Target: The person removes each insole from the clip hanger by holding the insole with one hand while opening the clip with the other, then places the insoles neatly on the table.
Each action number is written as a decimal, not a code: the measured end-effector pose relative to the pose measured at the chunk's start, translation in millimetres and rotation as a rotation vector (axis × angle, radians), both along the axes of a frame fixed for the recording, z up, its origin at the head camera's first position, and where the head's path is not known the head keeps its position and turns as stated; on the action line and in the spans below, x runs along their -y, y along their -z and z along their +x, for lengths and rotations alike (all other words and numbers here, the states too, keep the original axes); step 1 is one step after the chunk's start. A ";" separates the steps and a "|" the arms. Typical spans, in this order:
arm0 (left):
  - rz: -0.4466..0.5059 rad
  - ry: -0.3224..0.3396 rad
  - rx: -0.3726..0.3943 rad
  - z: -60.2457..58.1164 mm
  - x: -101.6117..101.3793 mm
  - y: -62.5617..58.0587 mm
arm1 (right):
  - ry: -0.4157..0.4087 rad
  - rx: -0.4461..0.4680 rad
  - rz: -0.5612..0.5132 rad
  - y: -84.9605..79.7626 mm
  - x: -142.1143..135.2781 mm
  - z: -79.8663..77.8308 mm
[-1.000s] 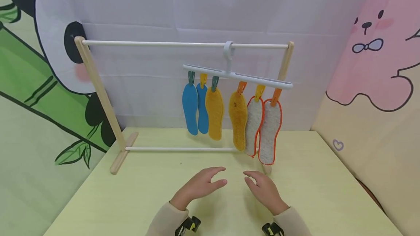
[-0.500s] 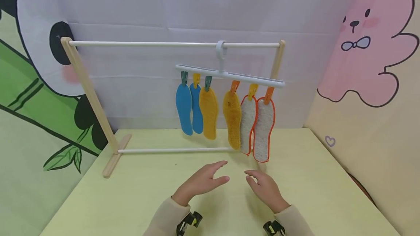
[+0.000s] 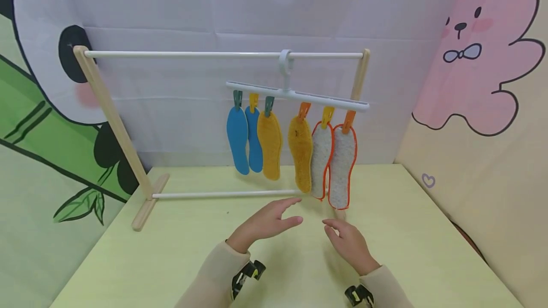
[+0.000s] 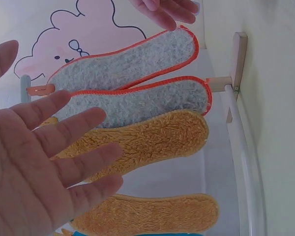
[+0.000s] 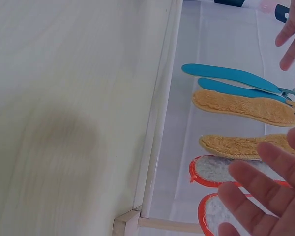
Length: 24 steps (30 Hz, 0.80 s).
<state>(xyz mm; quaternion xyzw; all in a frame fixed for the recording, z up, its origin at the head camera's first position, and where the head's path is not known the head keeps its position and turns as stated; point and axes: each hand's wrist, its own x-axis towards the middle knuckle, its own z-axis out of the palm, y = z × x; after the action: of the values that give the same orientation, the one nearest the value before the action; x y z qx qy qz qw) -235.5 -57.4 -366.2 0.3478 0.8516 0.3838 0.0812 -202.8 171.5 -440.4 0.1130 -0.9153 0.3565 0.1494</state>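
Note:
My left hand [image 3: 269,220] is held over the table below the hanging insoles, its fingers extended and holding nothing. To its right, my right hand [image 3: 348,246] hovers with relaxed fingers, also holding nothing, just below a grey insole with red edging [image 3: 342,168]. A second grey insole [image 3: 322,158] overlaps that one. Further left hang a fuzzy brown-yellow insole [image 3: 300,153], another yellow insole [image 3: 269,146], and two blue insoles [image 3: 238,139]. Each hangs by a clothespin, such as the orange one [image 3: 348,121], from a pale hanger [image 3: 295,94] that tilts down to the right.
The hanger hooks on the upper white rod [image 3: 184,54] of a wooden rack. Its left post [image 3: 113,113] stands on a wooden foot [image 3: 150,203], and a lower white rod [image 3: 214,195] runs near the tabletop [image 3: 171,260]. A white cloth [image 3: 171,8] hangs behind.
My left hand has moved up and forward, closer to the insoles. The right hand has shifted only slightly. The head view has turned a little, so the rack sits further left.

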 end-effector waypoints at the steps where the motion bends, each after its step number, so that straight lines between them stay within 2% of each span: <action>1: 0.004 0.006 0.006 -0.7 -1.2 -1.6 | 0.005 0.001 -0.007 0.4 -0.5 -0.2; 6: 0.023 0.034 0.008 -3.5 -7.7 -9.0 | 0.028 -0.008 -0.033 0.9 -4.0 -0.9; 16: 0.009 0.062 -0.071 -5.5 -14.0 -22.7 | 0.048 0.005 -0.049 0.3 -7.0 -2.1; 24: 0.008 0.083 -0.060 -6.9 -19.6 -32.9 | 0.068 -0.006 -0.063 -1.3 -12.5 -4.3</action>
<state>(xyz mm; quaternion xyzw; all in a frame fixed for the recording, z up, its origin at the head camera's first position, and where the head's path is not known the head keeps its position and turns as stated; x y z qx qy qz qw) -242.5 -37.8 -333.3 0.3945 0.8368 0.3731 0.0701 -207.1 183.9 -439.1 0.0780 -0.9066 0.3793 0.1679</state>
